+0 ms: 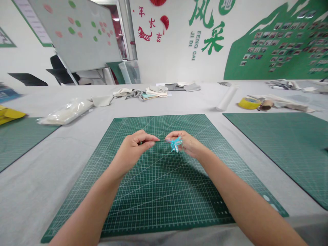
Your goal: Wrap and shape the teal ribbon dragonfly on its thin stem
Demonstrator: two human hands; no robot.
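Over the green cutting mat (153,191), both hands are raised close together. A small light-blue ribbon piece (175,144), looped like a bow or flower, hangs at the fingers of my right hand (185,142), which pinch it near a thin dark strand (162,140). The strand runs leftward to my left hand (137,145), whose thumb and forefinger are pressed together on its other end. The fingertips of the two hands are a short gap apart. The strand's full length is partly hidden by the fingers.
More cutting mats lie at the left (25,136) and right (287,147). Behind are a plastic-wrapped packet (68,112), fabric pieces (156,90), a white roll (227,97) and yellow tape (249,103). A yellow item (10,114) sits at the far left.
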